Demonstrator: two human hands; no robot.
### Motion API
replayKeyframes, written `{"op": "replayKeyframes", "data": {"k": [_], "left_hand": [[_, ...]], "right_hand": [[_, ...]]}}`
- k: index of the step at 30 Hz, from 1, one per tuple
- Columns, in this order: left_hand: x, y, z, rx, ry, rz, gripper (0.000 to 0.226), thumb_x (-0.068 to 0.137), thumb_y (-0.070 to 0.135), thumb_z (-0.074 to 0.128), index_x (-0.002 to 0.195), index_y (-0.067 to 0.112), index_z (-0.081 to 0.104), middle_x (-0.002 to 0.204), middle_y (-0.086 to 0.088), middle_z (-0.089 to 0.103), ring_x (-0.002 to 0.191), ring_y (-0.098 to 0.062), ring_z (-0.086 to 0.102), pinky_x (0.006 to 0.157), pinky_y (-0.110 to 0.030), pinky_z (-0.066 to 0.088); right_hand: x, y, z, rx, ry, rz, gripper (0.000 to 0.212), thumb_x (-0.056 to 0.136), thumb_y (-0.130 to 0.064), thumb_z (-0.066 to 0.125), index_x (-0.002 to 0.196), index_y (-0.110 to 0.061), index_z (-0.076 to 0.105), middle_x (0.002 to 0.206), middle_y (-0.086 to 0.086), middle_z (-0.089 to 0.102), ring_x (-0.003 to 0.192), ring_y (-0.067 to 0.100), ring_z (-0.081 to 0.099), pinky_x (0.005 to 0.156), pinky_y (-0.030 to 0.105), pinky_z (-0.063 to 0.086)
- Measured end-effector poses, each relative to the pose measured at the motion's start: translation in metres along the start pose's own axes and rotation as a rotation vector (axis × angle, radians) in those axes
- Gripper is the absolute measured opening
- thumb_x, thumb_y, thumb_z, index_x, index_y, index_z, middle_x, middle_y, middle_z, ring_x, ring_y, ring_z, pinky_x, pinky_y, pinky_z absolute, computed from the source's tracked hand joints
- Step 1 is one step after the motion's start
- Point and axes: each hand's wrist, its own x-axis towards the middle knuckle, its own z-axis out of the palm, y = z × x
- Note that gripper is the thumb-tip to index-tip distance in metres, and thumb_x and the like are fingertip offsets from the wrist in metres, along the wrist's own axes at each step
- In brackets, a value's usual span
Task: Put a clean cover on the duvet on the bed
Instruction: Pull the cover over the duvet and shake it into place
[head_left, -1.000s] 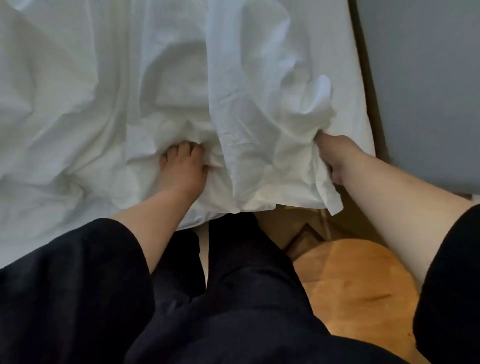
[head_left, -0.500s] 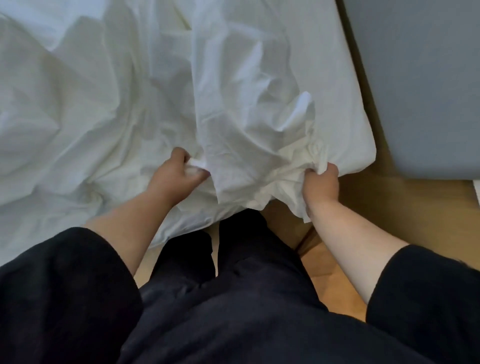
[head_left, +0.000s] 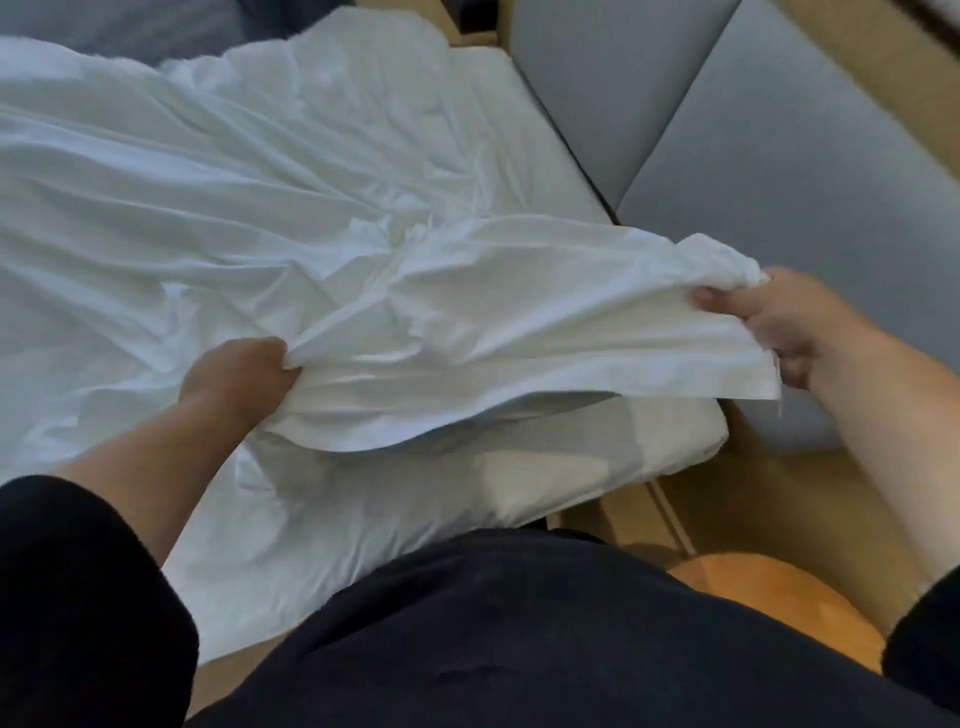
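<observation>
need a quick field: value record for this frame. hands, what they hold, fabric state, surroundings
left hand: grips a bunched fold of the white cover
right hand: grips the cover's gathered corner, out past the bed's edge
cover state: near edge lifted and pulled taut between both hands, rest rumpled across the bed
under the lifted edge: white bedding; duvet or mattress, cannot tell
right of bed: grey padded panels
floor: wood
clothing: dark sleeves, dark lap
</observation>
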Motion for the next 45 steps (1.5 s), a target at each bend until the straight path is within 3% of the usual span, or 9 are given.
{"op": "replayKeyframes", "data": {"k": [4,8,11,21,25,28,34,41,45], "left_hand": [[0.01,-0.029,-0.015,0.038,-0.08,-0.053,0.033,0.09,0.047,0.056,0.09,0.015,0.063,0.083,-0.004,0.058,0.081,-0.029,0.056,0.073,-0.036,0.048],[0.003,-0.034,-0.012,0.274,-0.788,-0.097,0.051,0.067,0.059,0.075,0.104,0.022,0.074,0.107,0.003,0.067,0.097,-0.017,0.064,0.09,-0.029,0.049],[-0.012,-0.035,0.007,0.458,-0.942,-0.014,0.054,0.074,0.059,0.07,0.118,0.026,0.072,0.116,0.006,0.065,0.107,-0.015,0.062,0.102,-0.033,0.047],[-0.017,0.067,0.042,-0.323,-0.165,0.129,0.082,0.089,0.06,0.061,0.152,0.019,0.029,0.153,-0.006,0.035,0.135,-0.032,0.04,0.108,-0.048,0.038],[0.0,0.07,0.058,-0.348,-0.191,-0.152,0.087,0.084,0.068,0.061,0.147,0.015,0.032,0.146,-0.012,0.041,0.13,-0.038,0.042,0.102,-0.052,0.039],[0.01,0.073,0.068,-0.249,-0.226,-0.061,0.044,0.094,0.053,0.052,0.117,0.015,0.051,0.121,-0.01,0.058,0.112,-0.035,0.054,0.091,-0.045,0.044],[0.009,0.051,0.067,-0.835,0.044,-0.236,0.01,0.098,0.015,0.046,0.099,0.006,0.049,0.092,-0.014,0.053,0.088,-0.032,0.051,0.076,-0.037,0.035],[0.014,-0.017,0.044,-0.358,-0.154,-0.088,0.057,0.091,0.066,0.051,0.106,0.011,0.049,0.101,-0.014,0.059,0.1,-0.038,0.059,0.08,-0.042,0.041],[0.008,-0.024,0.055,-0.307,-0.24,-0.088,0.053,0.09,0.067,0.05,0.096,0.014,0.053,0.095,-0.005,0.061,0.088,-0.027,0.057,0.081,-0.041,0.045]], "right_hand": [[-0.021,-0.027,0.001,0.087,0.05,0.006,0.036,0.083,-0.017,0.079,0.115,-0.006,0.068,0.105,0.014,0.076,0.086,0.029,0.076,0.068,0.046,0.063],[-0.036,-0.035,0.007,0.138,0.085,0.056,0.031,0.089,-0.023,0.076,0.111,-0.004,0.067,0.1,0.014,0.078,0.084,0.03,0.077,0.058,0.042,0.062],[-0.042,-0.031,0.013,0.151,0.095,0.062,0.038,0.088,-0.027,0.078,0.115,-0.002,0.067,0.102,0.015,0.077,0.087,0.032,0.076,0.062,0.045,0.063],[-0.06,-0.011,0.032,0.159,0.186,0.034,0.041,0.093,-0.038,0.072,0.119,-0.008,0.061,0.098,0.011,0.075,0.071,0.024,0.076,0.056,0.035,0.06],[-0.072,-0.013,0.031,0.197,0.208,0.02,0.031,0.095,-0.037,0.069,0.111,-0.011,0.063,0.091,0.008,0.078,0.071,0.023,0.076,0.049,0.034,0.058],[-0.074,-0.011,0.03,0.198,0.207,0.011,0.023,0.095,-0.034,0.07,0.102,-0.013,0.064,0.081,0.002,0.078,0.071,0.021,0.076,0.049,0.032,0.058],[-0.056,0.008,0.015,-0.139,0.296,0.004,0.03,0.091,-0.041,0.073,0.104,-0.015,0.066,0.093,0.005,0.074,0.075,0.025,0.072,0.058,0.031,0.053],[-0.02,0.049,0.029,-0.721,0.311,-0.051,0.043,0.089,-0.05,0.071,0.089,-0.011,0.053,0.082,0.009,0.059,0.074,0.026,0.055,0.057,0.036,0.035],[-0.015,0.066,0.049,-0.872,0.241,-0.052,0.042,0.091,-0.055,0.066,0.091,-0.016,0.052,0.084,0.006,0.06,0.073,0.021,0.054,0.059,0.035,0.037]]}}
